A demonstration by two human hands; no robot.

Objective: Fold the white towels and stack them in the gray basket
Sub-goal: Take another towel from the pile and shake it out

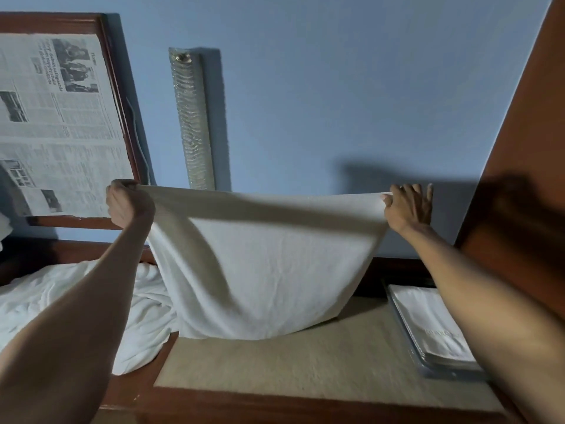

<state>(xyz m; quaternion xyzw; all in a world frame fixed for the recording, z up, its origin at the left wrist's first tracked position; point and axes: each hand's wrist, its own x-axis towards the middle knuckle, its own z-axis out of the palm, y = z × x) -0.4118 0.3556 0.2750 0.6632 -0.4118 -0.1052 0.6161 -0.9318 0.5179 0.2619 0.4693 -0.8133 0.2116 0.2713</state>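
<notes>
White towel [263, 255] hangs stretched between two hands: the left hand [128, 206] grips one top corner with curled fingers, the right hand [409, 206] pinches the other corner.

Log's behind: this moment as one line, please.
left hand grips towel corner | right hand pinches other corner | towel spread, hem at beige surface | gray basket holds folded towel | unfolded pile at left

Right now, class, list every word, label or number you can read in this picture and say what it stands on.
Wood-framed newspaper page: headlines and columns, turned sideways, too blurred to read.
Folded white towel in the gray basket: faint lettering, too blurred to read.
White terry towel, held up: no text.
</notes>
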